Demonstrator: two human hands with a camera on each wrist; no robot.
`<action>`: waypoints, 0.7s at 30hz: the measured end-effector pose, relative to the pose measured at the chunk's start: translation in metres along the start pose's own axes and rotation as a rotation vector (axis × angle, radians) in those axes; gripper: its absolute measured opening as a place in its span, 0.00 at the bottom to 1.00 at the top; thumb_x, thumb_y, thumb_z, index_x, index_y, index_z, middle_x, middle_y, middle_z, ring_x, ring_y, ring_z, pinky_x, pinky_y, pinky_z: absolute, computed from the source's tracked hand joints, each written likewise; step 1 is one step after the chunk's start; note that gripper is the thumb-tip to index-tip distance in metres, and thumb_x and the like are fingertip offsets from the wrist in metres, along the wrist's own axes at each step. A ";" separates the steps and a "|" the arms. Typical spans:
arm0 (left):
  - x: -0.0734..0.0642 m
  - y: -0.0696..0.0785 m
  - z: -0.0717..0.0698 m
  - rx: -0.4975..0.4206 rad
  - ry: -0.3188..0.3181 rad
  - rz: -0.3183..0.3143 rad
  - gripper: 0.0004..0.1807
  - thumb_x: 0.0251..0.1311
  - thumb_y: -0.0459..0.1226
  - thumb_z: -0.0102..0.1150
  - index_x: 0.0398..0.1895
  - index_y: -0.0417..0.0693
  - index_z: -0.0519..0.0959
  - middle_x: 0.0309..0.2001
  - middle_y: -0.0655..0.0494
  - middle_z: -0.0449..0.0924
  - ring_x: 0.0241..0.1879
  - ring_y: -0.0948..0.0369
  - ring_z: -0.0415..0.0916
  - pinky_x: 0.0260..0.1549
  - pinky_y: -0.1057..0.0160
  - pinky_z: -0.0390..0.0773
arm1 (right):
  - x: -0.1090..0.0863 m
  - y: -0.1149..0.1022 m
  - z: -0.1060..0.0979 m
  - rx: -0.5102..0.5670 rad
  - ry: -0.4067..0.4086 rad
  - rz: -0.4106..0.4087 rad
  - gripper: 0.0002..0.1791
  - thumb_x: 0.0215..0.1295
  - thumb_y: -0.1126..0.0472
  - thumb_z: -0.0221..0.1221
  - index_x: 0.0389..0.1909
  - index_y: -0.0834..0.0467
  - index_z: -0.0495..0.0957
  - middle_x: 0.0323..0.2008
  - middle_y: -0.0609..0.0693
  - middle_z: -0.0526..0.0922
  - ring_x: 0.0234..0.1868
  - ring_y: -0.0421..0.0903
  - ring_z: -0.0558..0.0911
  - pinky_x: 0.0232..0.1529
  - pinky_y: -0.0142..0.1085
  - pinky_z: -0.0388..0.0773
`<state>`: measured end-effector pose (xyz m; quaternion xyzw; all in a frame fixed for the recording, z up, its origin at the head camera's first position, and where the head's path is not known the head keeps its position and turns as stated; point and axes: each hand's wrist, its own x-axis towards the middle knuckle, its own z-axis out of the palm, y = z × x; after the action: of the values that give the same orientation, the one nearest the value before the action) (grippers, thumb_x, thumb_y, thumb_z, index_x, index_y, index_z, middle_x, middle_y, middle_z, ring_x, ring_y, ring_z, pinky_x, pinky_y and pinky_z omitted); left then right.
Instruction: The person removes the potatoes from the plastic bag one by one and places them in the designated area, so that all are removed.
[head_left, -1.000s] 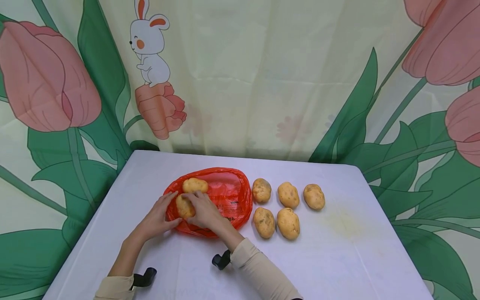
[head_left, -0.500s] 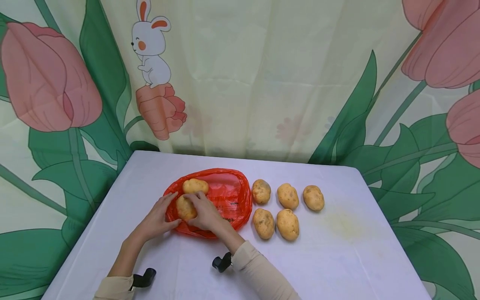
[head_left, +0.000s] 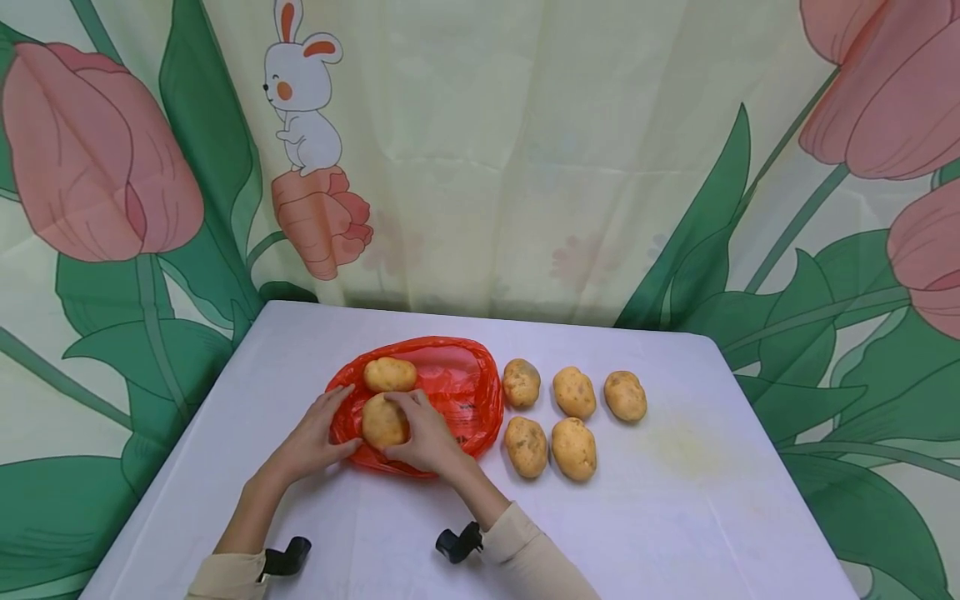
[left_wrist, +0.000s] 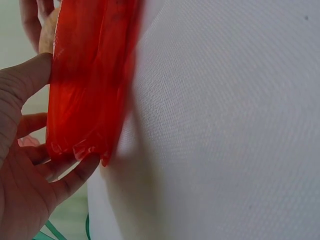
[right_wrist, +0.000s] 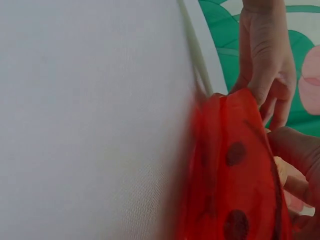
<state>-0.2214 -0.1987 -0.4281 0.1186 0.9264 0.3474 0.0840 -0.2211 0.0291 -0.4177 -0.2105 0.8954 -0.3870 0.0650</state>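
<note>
A red plastic bag (head_left: 459,383) lies with its mouth spread wide on the white-covered table. My left hand (head_left: 313,435) holds the bag's left rim; the left wrist view shows the thumb and fingers around the red film (left_wrist: 90,90). Inside the bag, my right hand (head_left: 429,435) grips a potato (head_left: 382,422) between thumb and fingers, partly covering it. Another potato (head_left: 390,374) rests just behind it in the bag. From the right wrist, the bag's side (right_wrist: 235,175) hides most of the held potato.
Several loose potatoes stand in two rows right of the bag, the nearest ones a back-row potato (head_left: 521,383) and a front-row potato (head_left: 526,447). The table (head_left: 675,517) ends at a printed curtain (head_left: 480,208) behind. Small black wrist cameras hang under both forearms.
My right hand has shifted slightly to the right inside the bag, drawing the gripped potato along and turning it. The left hand keeps its place at the rim.
</note>
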 end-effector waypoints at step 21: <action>0.000 0.002 0.000 0.008 0.005 -0.003 0.50 0.57 0.40 0.72 0.79 0.38 0.54 0.75 0.30 0.53 0.74 0.31 0.50 0.63 0.27 0.65 | -0.066 -0.004 -0.033 0.136 0.111 0.021 0.42 0.56 0.55 0.76 0.72 0.44 0.68 0.62 0.46 0.73 0.59 0.45 0.75 0.59 0.46 0.80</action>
<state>-0.2213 -0.1972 -0.4274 0.1169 0.9281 0.3440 0.0819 -0.1696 0.0769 -0.3953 -0.1743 0.8714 -0.4573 0.0337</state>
